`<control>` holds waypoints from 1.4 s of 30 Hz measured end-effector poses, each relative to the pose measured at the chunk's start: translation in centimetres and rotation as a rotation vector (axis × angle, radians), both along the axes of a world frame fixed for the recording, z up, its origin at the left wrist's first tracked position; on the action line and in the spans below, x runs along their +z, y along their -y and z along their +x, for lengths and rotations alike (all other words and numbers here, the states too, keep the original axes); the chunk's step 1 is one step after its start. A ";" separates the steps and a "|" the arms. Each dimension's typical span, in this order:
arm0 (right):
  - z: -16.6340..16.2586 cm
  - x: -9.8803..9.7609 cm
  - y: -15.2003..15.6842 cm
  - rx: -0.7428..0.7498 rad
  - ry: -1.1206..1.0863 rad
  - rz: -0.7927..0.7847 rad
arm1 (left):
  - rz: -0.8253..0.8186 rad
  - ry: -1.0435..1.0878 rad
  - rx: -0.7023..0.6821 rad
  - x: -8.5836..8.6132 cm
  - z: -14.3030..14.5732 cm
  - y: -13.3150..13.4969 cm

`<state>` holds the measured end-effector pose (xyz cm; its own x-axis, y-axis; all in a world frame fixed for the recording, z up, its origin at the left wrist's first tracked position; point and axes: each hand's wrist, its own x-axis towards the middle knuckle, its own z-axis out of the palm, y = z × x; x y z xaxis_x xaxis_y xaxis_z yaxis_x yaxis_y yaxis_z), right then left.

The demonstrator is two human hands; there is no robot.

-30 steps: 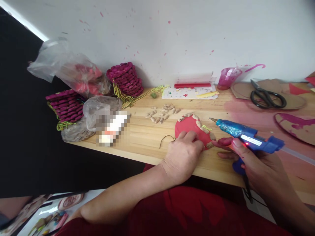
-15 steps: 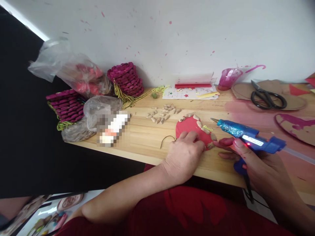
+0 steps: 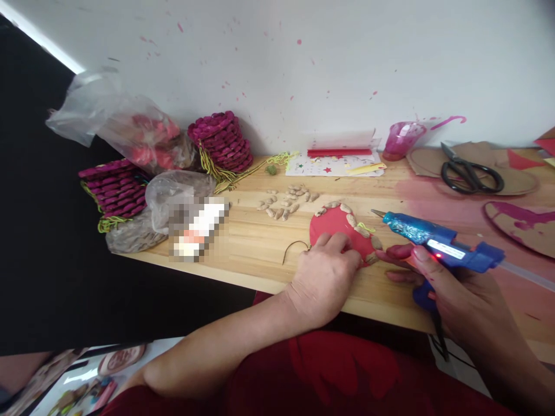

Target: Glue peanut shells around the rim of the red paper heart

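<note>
A red rounded cutout point(image 3: 330, 227) lies on the table with peanuts point(image 3: 351, 220) along its upper and right edge. My left hand point(image 3: 327, 277) rests on its lower part, fingers curled down and closed; their tips, and anything under them, are hidden. To the right, my right hand point(image 3: 459, 306) is wrapped round a blue hot glue gun point(image 3: 427, 234). The gun's nozzle points left, apart from the cutout, and a small red light glows on its side. Several loose peanuts point(image 3: 288, 201) are scattered behind the cutout. A thin dark cord point(image 3: 291, 245) curves out at its left.
Black scissors point(image 3: 472, 176) lie on cardboard at the right, near a pink-stained cup point(image 3: 404, 140). Purple woven baskets point(image 3: 223, 141) and plastic bags point(image 3: 177, 193) stand at the left. A paper sheet point(image 3: 321, 167) lies by the wall. The table's front edge point(image 3: 243, 283) runs close to me.
Hardly anything differs. Both hands keep their places on the cutout and the glue gun; the view has shifted very slightly.
</note>
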<state>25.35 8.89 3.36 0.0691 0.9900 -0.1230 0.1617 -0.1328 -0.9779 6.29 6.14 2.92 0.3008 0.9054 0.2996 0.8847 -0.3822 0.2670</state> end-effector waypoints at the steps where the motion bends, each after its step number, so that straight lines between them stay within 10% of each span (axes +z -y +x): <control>1: 0.1 0.0 0.0 -0.004 0.020 -0.011 | -0.003 0.007 -0.004 0.0 0.0 0.0; 17: -0.1 -0.4 0.1 -0.095 -0.215 -0.022 | 0.015 0.021 0.028 -0.3 0.3 0.1; 27: -0.1 -0.4 0.0 -0.118 -0.329 -0.015 | 0.011 0.491 0.036 1.9 -3.4 -0.7; 42: 0.4 -1.1 0.0 0.018 -0.312 0.086 | -0.017 0.255 0.073 -0.3 -5.8 0.0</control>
